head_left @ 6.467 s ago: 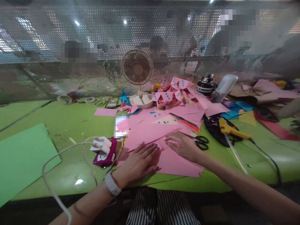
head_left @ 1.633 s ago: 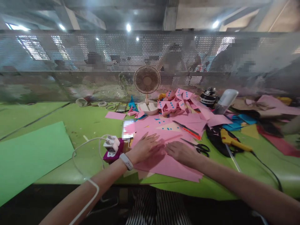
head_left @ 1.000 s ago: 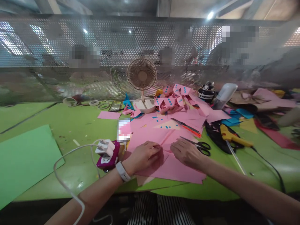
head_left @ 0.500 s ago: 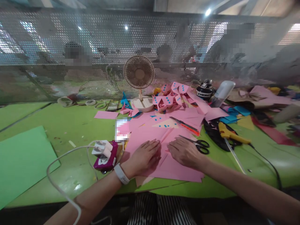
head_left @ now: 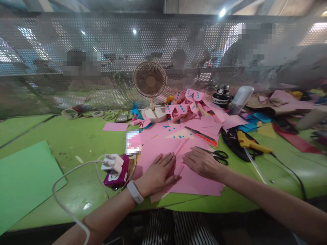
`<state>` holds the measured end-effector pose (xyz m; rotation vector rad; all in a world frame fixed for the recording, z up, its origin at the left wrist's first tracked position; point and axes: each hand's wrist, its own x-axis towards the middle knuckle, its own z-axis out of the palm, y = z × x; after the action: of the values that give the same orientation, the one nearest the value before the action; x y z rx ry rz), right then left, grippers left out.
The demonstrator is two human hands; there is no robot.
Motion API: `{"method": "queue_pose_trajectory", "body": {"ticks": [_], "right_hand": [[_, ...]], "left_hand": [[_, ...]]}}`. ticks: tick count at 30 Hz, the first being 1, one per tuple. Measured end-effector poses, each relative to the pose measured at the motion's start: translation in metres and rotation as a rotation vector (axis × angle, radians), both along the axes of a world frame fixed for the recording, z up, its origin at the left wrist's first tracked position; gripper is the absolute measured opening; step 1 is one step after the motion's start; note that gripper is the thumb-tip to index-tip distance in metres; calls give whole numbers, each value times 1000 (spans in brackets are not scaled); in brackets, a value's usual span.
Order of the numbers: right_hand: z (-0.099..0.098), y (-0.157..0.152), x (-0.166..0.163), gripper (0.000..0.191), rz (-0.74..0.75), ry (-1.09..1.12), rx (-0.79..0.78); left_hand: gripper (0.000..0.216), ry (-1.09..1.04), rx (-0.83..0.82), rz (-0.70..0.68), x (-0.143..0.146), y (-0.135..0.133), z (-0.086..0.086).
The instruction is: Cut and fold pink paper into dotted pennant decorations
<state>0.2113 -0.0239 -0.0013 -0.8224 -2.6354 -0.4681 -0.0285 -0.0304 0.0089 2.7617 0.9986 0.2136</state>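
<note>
Several sheets of pink paper lie in front of me on the green table. Flat on them rests my left hand, fingers stretched out and thumb pointing right. My right hand also lies on the pink sheets, fingers extended toward the left, a short gap from the other hand. Between and above the hands runs a folded pink piece. Black-handled scissors lie just beyond my right hand. Farther back is a cutter with an orange part, beside a cream piece dotted with blue bits.
A small fan stands at the back beside a heap of folded pink paper. A yellow glue gun rests at right. Left are a purple power strip, its white cable and a green sheet.
The left hand has flattened, and its thumb has swung out to the right. The right hand has stayed nearly in place. The view has shifted slightly.
</note>
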Motion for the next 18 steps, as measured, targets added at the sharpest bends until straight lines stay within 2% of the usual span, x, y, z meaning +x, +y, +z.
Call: {"method": "queue_pose_trajectory", "body": {"ticks": [8,15,18], "right_hand": [[3,1,3,21,27,-51,-5],[-1,1,-1,23,-85,-33,33],[1,2,-3,21,-108,-42,-17]], "left_hand": [[69,-24,23,45,6,-5,-1],[69,-39,44,44,5,-2,-4],[68,-44,43,45,6,-3,-4]]}}
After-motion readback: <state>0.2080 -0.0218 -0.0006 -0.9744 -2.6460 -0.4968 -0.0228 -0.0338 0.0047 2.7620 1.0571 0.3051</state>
